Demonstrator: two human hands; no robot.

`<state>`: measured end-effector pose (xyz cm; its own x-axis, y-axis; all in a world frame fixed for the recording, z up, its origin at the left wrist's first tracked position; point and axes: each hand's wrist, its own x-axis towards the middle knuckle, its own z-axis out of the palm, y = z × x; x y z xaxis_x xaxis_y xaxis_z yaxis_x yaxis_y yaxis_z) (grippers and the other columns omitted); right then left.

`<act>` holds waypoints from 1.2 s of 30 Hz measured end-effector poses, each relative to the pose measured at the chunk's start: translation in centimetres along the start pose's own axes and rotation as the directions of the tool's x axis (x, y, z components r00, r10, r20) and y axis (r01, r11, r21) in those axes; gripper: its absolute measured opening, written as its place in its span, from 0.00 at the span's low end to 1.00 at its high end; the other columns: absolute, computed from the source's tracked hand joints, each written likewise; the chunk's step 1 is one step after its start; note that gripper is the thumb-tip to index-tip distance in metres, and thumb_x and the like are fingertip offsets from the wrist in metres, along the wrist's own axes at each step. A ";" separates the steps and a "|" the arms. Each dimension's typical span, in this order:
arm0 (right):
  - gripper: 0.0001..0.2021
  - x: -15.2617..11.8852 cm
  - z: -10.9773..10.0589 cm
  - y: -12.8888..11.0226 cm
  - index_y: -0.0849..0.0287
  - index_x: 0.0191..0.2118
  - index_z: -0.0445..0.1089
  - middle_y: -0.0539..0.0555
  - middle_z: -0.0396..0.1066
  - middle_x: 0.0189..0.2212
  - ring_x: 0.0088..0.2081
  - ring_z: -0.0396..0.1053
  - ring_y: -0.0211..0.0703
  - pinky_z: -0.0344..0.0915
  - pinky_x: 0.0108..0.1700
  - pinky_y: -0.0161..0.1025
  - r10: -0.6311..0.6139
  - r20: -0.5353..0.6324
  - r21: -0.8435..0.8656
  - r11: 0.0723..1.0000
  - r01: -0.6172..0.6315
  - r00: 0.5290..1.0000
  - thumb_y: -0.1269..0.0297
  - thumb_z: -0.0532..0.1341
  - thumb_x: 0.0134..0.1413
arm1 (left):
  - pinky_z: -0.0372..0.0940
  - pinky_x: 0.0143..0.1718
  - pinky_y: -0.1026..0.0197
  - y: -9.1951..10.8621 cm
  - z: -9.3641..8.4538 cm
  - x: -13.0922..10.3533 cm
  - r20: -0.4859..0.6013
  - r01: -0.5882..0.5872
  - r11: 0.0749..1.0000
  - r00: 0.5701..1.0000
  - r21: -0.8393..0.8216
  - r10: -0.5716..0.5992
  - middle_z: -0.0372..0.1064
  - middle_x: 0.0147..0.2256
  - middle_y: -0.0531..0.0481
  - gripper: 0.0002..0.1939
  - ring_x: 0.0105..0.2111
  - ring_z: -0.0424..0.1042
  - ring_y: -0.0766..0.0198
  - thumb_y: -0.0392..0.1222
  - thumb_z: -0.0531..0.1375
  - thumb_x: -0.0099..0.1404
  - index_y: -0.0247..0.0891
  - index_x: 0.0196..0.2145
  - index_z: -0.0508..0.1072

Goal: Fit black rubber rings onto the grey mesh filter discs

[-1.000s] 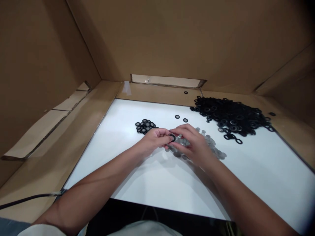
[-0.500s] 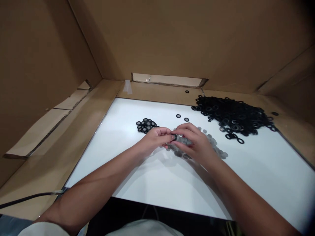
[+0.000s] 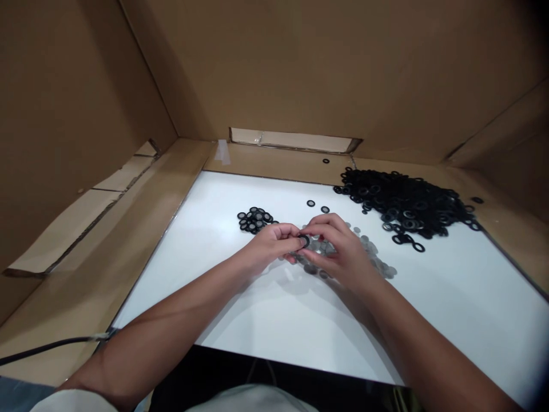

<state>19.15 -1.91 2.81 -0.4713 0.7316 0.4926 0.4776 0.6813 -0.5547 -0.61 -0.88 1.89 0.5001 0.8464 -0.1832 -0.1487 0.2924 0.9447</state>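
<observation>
On three sides, one cardboard enclosure [image 3: 274, 68], with one white board [image 3: 266, 309] at its base. Far right, across board and cardboard, one heap of black rings [image 3: 403, 200], too overlapped to count. Mid-board, one spread of grey discs [image 3: 372, 250], uncountable, partly hidden by the hands. Two hands there: left hand [image 3: 274, 243] pinching one black ring [image 3: 307, 241] between thumb and fingers; right hand [image 3: 337, 246] curved close around its other side, impossible to tell whether gripping anything. Just beyond the left hand, one cluster of grey-centred rings [image 3: 256, 219], over a dozen showing. Farther back, two separate grey-centred ones. On cardboard, two stray rings [image 3: 477, 200].
</observation>
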 end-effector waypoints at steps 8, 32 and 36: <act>0.14 0.2 0.9 0.0 0.51 0.43 0.65 0.55 0.66 0.45 0.42 0.69 0.48 0.69 0.37 0.44 0.063 -0.042 -0.024 0.998 -0.064 0.997 0.68 0.68 0.53 | 0.63 0.33 0.63 -0.5 0.0 0.2 -0.004 0.021 0.999 1.000 -0.049 -0.021 0.67 0.26 0.54 0.07 0.25 0.67 0.71 0.41 0.65 0.59 0.35 0.30 0.72; 0.14 0.2 0.7 0.2 0.52 0.45 0.67 0.55 0.66 0.46 0.45 0.69 0.47 0.69 0.42 0.44 0.039 -0.015 -0.002 0.999 -0.039 0.999 0.72 0.65 0.55 | 0.62 0.33 0.63 -0.5 -0.2 0.4 0.013 0.013 0.994 1.000 -0.108 -0.011 0.68 0.27 0.53 0.10 0.27 0.68 0.70 0.42 0.68 0.58 0.34 0.30 0.73; 0.14 0.1 0.8 0.2 0.52 0.44 0.66 0.55 0.67 0.45 0.43 0.69 0.46 0.69 0.41 0.44 0.049 -0.050 -0.022 0.999 -0.050 0.998 0.73 0.66 0.55 | 0.64 0.34 0.62 -0.4 -0.1 0.3 0.034 0.051 0.986 0.998 -0.156 -0.046 0.69 0.30 0.51 0.12 0.30 0.70 0.68 0.45 0.69 0.58 0.34 0.33 0.74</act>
<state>18.57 -1.71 2.24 -0.4096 0.7642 0.4983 0.5163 0.6445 -0.5639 -0.51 -0.68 1.44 0.5355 0.8161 -0.2173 -0.2539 0.4010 0.8802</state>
